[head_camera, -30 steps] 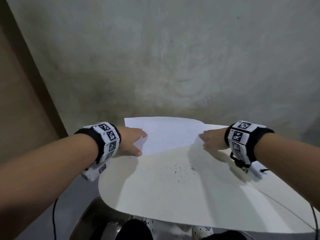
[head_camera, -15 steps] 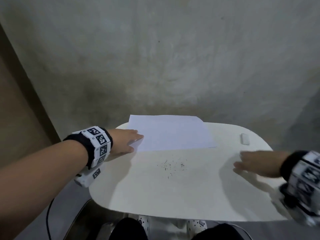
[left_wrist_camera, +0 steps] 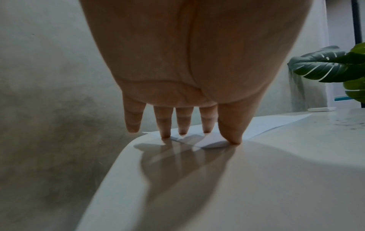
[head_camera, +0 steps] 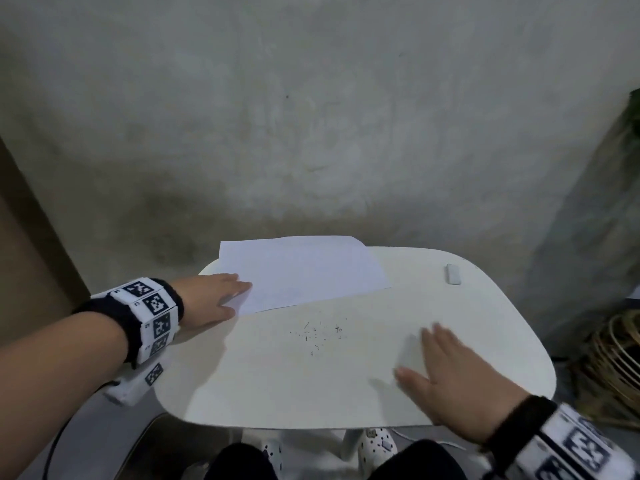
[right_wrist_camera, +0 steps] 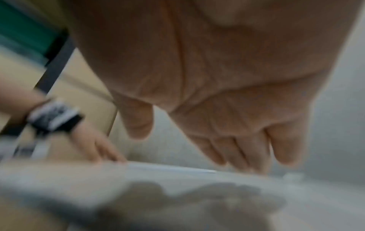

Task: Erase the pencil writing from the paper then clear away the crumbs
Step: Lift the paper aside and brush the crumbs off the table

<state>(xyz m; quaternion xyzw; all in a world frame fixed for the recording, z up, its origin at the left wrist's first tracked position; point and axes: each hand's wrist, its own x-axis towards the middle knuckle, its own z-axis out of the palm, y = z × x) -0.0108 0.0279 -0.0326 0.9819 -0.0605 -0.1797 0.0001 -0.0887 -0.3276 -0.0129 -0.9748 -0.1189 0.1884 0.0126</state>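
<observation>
A white sheet of paper [head_camera: 301, 271] lies at the back left of the white table [head_camera: 277, 386], its far edge overhanging. My left hand [head_camera: 221, 299] rests flat on the paper's near-left corner [left_wrist_camera: 209, 140], fingers straight, thumb and fingertips [left_wrist_camera: 166, 134] pressing down. Dark eraser crumbs [head_camera: 318, 334] are scattered on the bare table in front of the paper. My right hand [head_camera: 446, 372] hovers low over the table to the right of the crumbs, fingers straight and together, holding nothing, blurred in the right wrist view [right_wrist_camera: 237, 150]. A white eraser [head_camera: 453, 274] lies at the back right.
A rough grey wall stands right behind the table. A wicker basket [head_camera: 616, 368] sits on the floor at the right, and a green leafy plant [left_wrist_camera: 333, 65] stands beyond the table's far right end. My knees and spotted shoes show below the table's front edge.
My right hand let go of the paper's right side and swung right, then toward me, now low over the table right of the crumbs. The paper lies flat. The left hand stays.
</observation>
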